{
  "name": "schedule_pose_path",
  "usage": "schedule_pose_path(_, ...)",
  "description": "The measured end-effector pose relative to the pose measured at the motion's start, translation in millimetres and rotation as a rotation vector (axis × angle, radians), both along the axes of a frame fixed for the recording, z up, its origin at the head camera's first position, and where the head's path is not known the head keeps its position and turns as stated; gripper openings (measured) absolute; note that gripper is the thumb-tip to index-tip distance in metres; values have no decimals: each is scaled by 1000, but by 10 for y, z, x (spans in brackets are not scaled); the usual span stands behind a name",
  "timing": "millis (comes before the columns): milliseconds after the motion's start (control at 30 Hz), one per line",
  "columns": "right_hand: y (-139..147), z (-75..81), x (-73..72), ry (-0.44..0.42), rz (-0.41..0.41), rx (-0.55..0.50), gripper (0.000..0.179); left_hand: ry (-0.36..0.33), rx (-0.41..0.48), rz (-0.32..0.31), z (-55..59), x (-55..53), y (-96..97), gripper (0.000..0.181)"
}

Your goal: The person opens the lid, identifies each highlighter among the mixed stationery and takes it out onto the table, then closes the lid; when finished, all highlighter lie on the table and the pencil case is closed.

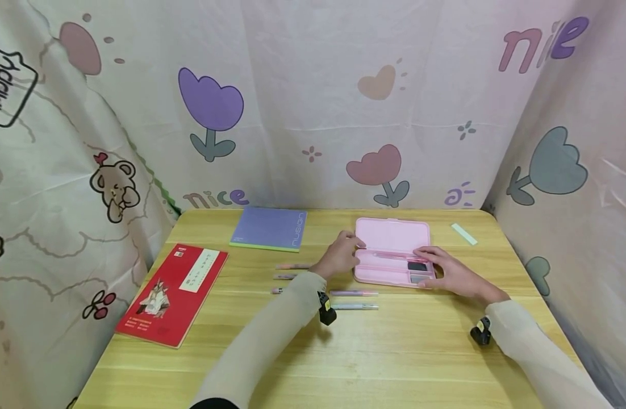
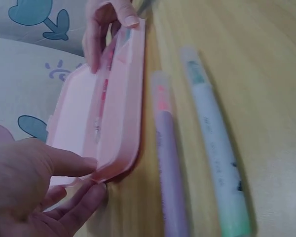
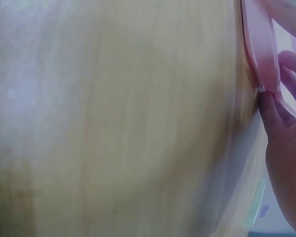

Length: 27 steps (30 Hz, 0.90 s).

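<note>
A pink pencil case (image 1: pixel 392 234) lies on the table with its lid folded back. My left hand (image 1: pixel 338 255) pinches its left end, thumb on the rim and fingertips low on the outside, as the left wrist view shows. At the other end my right hand (image 1: pixel 456 274) grips the case, its thumb (image 3: pixel 271 116) against the outer corner and fingers reaching over the rim. A clear pen with pink print (image 2: pixel 104 94) lies lengthwise inside. Dark and grey blocks (image 1: pixel 417 266) sit in the right compartments, partly behind the right fingers.
A purple marker (image 1: pixel 354 293) and a white-and-green marker (image 1: pixel 359 307) lie before the case. Several more pens (image 1: pixel 292 266) are partly hidden by the left arm. A blue notebook (image 1: pixel 269 228), a red booklet (image 1: pixel 175 295) and a pale green strip (image 1: pixel 464 233) lie around.
</note>
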State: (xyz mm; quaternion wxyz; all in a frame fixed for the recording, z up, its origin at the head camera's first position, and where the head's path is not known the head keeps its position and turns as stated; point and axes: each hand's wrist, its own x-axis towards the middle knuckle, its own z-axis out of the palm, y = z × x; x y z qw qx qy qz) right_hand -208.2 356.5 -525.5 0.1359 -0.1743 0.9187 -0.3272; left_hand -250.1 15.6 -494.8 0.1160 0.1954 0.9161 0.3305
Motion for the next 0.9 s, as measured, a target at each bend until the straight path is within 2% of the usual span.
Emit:
schedule_pose_path(200, -8, 6, -7, 8, -7, -7, 90, -12, 7, 9, -17, 22, -14, 34)
schedule_pose_path(333, -21, 33, -22, 23, -37, -67, 90, -33, 10, 30, -26, 33, -12, 34)
schedule_pose_path(533, -54, 84, -57, 51, -170, -170, 87, -72, 65, 50, -38, 54, -10, 41)
schedule_pose_path(633, -79, 138, -71, 18, -270, -190, 87, -77, 86, 57, -41, 50, -12, 51)
schedule_pose_path(733, -101, 199, -76, -62, -351, -202, 90, -95, 104, 76, -46, 39, -16, 64)
schedule_pose_path(800, -107, 219, -80, -110, -382, -216, 92, -120, 122, 94, -49, 29, -16, 74)
schedule_pose_path(900, -105, 222, -80, -150, -371, -246, 94, -156, 144, 114, -60, 8, -10, 86)
